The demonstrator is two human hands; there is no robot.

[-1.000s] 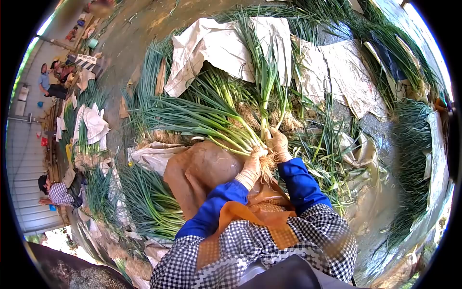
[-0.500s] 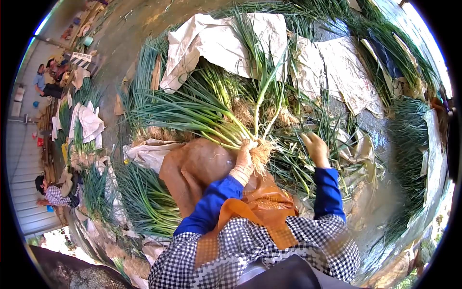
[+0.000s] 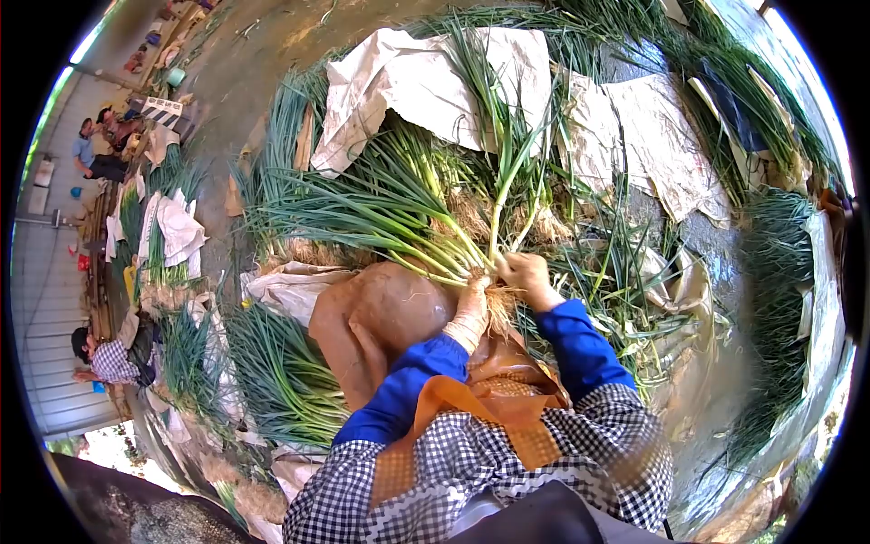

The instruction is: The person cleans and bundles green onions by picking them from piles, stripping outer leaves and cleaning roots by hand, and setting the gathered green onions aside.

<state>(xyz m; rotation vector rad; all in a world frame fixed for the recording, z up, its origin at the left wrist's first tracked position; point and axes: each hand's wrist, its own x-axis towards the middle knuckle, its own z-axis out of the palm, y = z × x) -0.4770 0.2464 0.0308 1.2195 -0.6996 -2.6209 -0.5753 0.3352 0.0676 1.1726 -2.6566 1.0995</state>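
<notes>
My left hand [image 3: 470,308] is wrapped round the root end of a bunch of green onions [image 3: 408,231], whose leaves fan out to the left and whose pale roots hang beside the fingers. Close against it, my right hand [image 3: 527,276] is closed at the base of an onion stalk [image 3: 501,204] that points upward, near the roots. A brown cover [image 3: 399,304] lies over my knee just below the bunch. More onions with roots lie behind, partly under a white sack [image 3: 408,77].
A pile of onions [image 3: 285,376] lies at left, loose leaves [image 3: 603,290] at right. Another sack [image 3: 662,145] is spread at upper right, and a long onion row [image 3: 775,308] lines the far right. Several people are at far left, one in a checked shirt [image 3: 113,363].
My right hand moved off to the right half a second ago with its fingers apart. Now it is back at the root end beside my left hand, which has kept its hold.
</notes>
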